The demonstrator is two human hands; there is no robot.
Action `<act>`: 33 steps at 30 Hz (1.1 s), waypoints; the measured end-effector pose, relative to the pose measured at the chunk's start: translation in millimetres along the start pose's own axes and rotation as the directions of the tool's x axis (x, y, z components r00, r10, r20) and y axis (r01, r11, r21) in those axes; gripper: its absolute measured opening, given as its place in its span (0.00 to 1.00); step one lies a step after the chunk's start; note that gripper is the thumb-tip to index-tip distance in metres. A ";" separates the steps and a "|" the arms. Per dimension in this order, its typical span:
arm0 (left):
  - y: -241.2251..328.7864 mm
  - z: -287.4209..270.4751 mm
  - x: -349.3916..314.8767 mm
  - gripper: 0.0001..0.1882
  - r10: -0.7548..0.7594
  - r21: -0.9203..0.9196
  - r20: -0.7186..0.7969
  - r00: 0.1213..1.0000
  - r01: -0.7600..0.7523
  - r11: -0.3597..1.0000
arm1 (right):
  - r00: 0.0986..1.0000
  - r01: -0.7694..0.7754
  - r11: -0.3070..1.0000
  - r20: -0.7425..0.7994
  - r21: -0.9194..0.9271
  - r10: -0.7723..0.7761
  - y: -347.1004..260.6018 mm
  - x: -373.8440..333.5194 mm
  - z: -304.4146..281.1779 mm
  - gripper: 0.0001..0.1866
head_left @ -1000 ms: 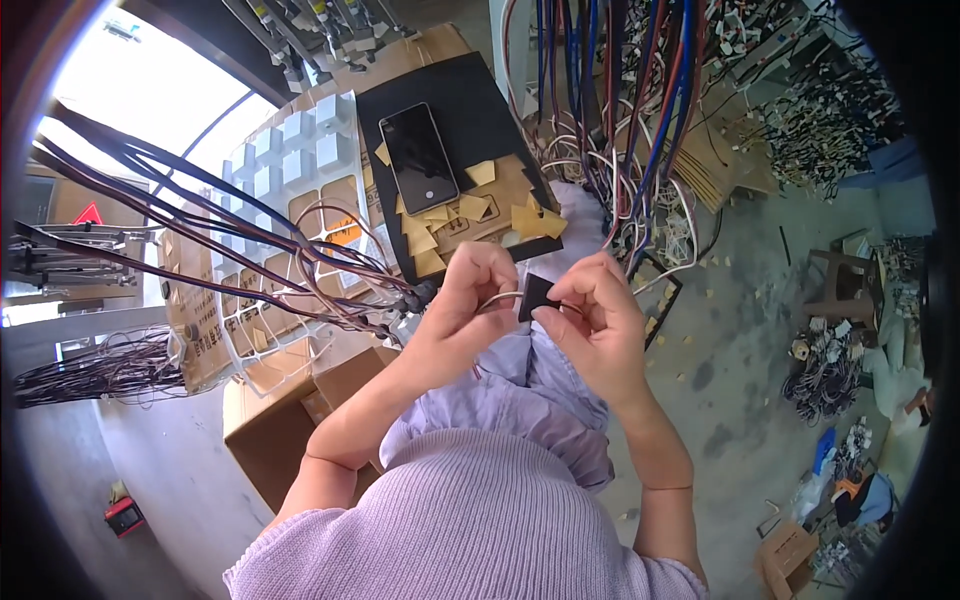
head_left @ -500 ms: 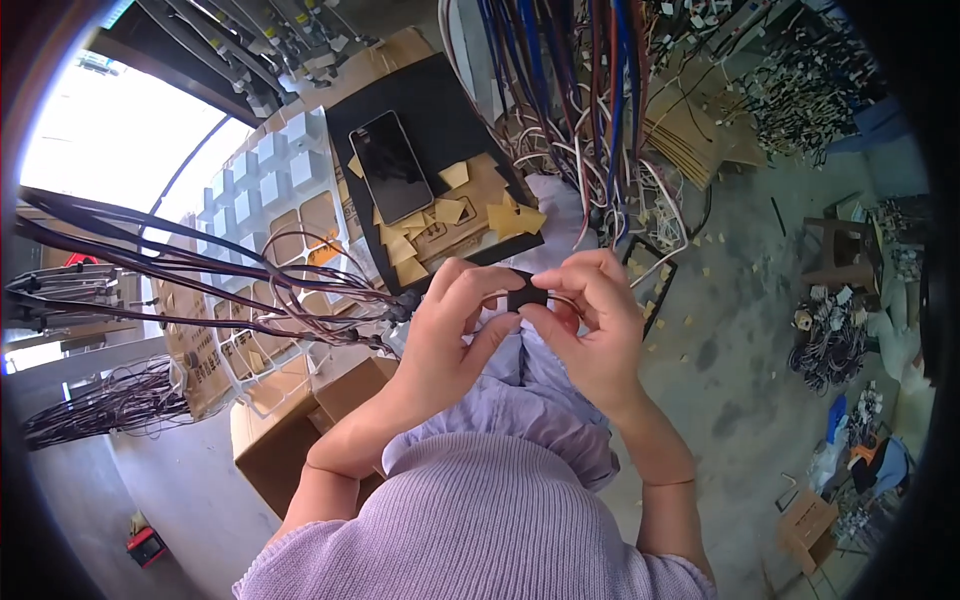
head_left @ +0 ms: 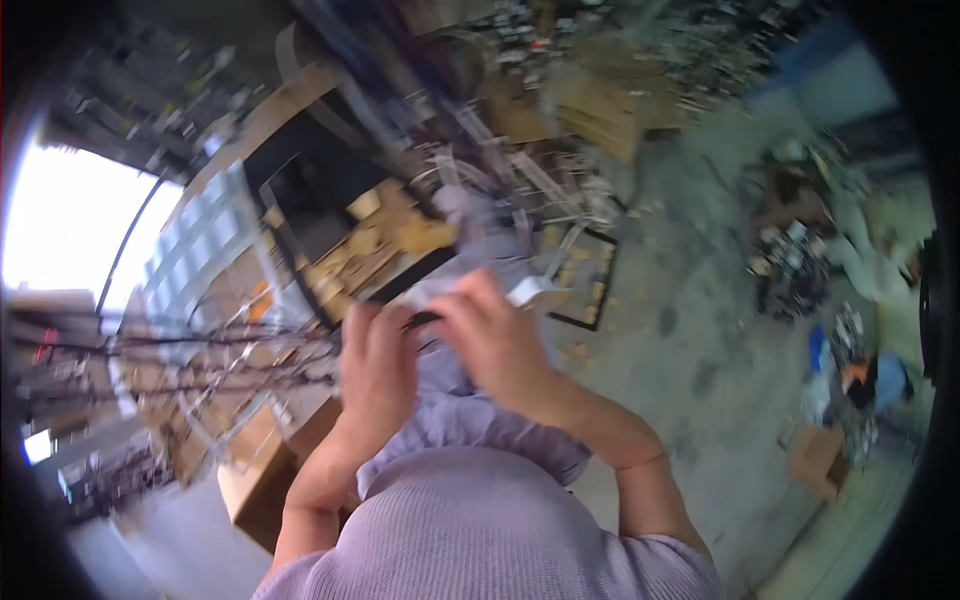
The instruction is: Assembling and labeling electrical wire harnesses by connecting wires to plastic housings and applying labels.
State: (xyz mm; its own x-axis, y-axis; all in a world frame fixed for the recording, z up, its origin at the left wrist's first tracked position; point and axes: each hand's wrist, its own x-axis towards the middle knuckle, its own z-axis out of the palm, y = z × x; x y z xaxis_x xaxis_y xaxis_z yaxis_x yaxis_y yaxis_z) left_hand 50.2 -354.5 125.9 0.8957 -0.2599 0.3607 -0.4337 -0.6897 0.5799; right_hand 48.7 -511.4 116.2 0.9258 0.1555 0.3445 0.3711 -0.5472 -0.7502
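Through heavy blur, my left hand (head_left: 375,365) and right hand (head_left: 495,345) curl closed around a small white part (head_left: 528,291), seemingly light and rigid, best pinched at its edges.

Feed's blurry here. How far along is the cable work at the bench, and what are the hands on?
Done: cannot be judged, the head view is motion-blurred. In hand: the left hand and right hand are together at chest height over the lap; a small white piece shows at the right fingertips, and a dark bit sits between the hands. Left: loose cables spread out on the left, and cardboard pieces lie on the black tray.
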 end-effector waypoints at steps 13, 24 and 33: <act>-33.0 16.7 -10.3 0.33 -0.046 -0.568 0.745 0.665 0.670 0.477 | 0.939 0.020 0.664 0.214 0.748 -0.270 -46.9 -25.5 21.7 0.13; -48.9 16.1 -24.9 0.25 0.298 -0.603 0.794 0.530 0.627 0.493 | 0.937 0.220 0.976 0.281 -0.006 -0.209 -18.8 -21.7 32.5 0.31; -90.7 -7.2 -27.6 0.17 0.214 -0.236 0.970 0.115 0.657 0.716 | 0.812 0.362 0.932 0.501 -0.030 -0.299 31.7 -28.8 0.5 0.14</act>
State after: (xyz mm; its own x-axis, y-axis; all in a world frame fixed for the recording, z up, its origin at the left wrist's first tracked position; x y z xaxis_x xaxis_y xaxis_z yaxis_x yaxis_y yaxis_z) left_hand 64.2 -279.9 68.6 0.1055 -0.8332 -0.5428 0.2554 -0.5048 0.8246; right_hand 33.8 -532.9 82.3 0.6769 0.7021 0.2211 0.6784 -0.4785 -0.5575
